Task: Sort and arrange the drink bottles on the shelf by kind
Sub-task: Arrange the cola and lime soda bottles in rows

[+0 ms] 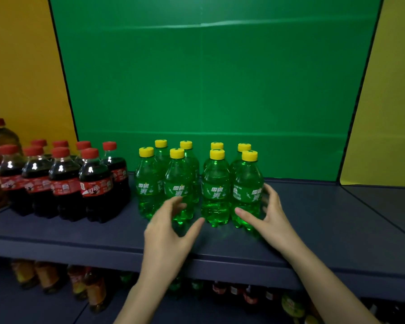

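Eight green Sprite bottles (198, 183) stand mid-shelf (325, 230), yellow caps, two clusters of four. Left of them: nine cola bottles (63, 181), red caps. Left hand (171, 228) spread, empty, just before the Sprites. Right hand (270, 213) cups the rightmost Sprite, fingers loose.

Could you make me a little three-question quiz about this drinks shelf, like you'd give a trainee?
1. How many green bottles with yellow caps stand on the shelf?
2. True or false: the dark cola bottles with red caps stand to the left of the green ones.
3. Which of the hands touches the rightmost front green bottle: A) left hand B) right hand C) neither?

Key: 1. Eight. 2. True. 3. B.
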Demonstrator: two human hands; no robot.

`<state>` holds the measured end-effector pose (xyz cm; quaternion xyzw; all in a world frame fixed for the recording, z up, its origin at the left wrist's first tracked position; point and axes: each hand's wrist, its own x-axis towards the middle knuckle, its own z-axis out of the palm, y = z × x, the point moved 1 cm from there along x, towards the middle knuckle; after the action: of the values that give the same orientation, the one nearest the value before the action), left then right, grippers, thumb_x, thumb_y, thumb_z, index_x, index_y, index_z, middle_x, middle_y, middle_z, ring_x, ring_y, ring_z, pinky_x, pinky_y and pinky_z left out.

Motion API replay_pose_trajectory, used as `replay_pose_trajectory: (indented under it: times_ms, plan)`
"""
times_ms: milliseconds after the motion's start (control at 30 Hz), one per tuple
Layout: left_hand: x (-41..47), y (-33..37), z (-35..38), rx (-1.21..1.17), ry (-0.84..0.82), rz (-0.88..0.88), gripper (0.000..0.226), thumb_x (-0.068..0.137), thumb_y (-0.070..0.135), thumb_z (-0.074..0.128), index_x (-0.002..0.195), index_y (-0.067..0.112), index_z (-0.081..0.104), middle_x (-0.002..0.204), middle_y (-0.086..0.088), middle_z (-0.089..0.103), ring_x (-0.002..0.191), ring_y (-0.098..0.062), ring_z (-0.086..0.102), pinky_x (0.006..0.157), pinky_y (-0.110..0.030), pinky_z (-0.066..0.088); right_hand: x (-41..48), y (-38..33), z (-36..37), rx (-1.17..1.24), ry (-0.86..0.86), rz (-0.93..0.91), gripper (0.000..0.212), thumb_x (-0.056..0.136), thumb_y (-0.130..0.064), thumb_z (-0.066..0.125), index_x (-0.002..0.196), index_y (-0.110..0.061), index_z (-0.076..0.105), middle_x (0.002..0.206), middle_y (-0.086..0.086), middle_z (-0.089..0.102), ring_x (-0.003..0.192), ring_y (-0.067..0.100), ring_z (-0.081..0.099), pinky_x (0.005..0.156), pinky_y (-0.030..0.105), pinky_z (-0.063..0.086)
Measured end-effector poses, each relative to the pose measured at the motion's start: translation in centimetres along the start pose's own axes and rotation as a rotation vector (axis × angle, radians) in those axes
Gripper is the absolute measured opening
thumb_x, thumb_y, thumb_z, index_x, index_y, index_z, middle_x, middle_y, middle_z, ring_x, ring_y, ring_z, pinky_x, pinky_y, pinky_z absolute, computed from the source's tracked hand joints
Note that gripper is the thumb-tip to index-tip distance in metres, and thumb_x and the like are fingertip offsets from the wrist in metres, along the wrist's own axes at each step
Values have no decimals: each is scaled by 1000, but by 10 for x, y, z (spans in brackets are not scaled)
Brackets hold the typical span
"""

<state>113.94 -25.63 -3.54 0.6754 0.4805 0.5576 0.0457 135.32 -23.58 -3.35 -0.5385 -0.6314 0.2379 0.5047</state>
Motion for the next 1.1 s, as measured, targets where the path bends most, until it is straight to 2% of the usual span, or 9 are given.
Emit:
replay_pose_trajectory:
  times_ms: [133,200,267,400,467,567,667,1000,1100]
  plan:
    - [24,-26,-36,-16,104,-46,100,57,51,79,133,4,33,126,-9,43,119,-23,44,105,-35,35,2,-4,4,124,-13,92,113,53,-54,73,145,-31,11,153,-5,21,139,14,23,115,37,22]
    - [40,-45,-46,-45,-5,-145,119,50,51,80,141,3,20,142,-13,31,132,-24,32,113,-37,26,4,-8,6,180,17,114,109,55,-47,76,145,-30,17,149,-6,29,135,13,31,113,35,25]
    - [57,-61,-49,-198,-169,-275,124,49,45,81,145,11,11,150,-7,23,137,-20,25,115,-35,21,5,-12,9,224,44,119,97,64,-32,79,143,-28,23,138,-8,41,123,9,41,104,28,32]
    - [77,-82,-42,-393,-364,-443,106,57,24,86,142,14,24,134,1,43,119,-14,45,100,-23,34,7,-16,14,218,48,143,86,69,-17,79,139,-25,30,121,-11,50,107,7,49,92,22,33]
    - [84,-91,-35,-474,-492,-470,105,46,29,91,134,17,35,125,2,54,105,-9,55,86,-18,42,7,-15,14,210,39,155,90,63,-22,81,138,-25,32,124,-10,51,109,8,50,94,24,34]
    - [94,-101,-29,-558,-591,-441,117,27,39,93,130,21,42,121,2,61,106,-8,60,80,-16,48,8,-15,15,203,34,162,100,52,-29,82,139,-25,32,128,-7,52,116,13,51,102,29,36]
    - [100,-102,-27,-625,-611,-431,109,32,28,90,130,20,43,119,3,63,103,-6,62,70,-10,50,10,-17,17,222,47,163,95,54,-24,82,135,-25,33,124,-7,53,114,13,52,100,28,36]
    - [97,-102,-18,-626,-562,-400,102,40,10,91,128,21,42,119,1,62,106,-10,61,73,-14,51,13,-16,20,233,68,143,90,55,-21,83,132,-25,36,118,-11,56,110,9,54,96,26,40]
    - [95,-101,-16,-614,-558,-392,106,38,15,91,130,22,40,120,0,62,107,-10,61,78,-16,50,14,-18,22,236,57,138,91,58,-18,83,134,-24,34,119,-11,56,108,6,54,95,25,39]
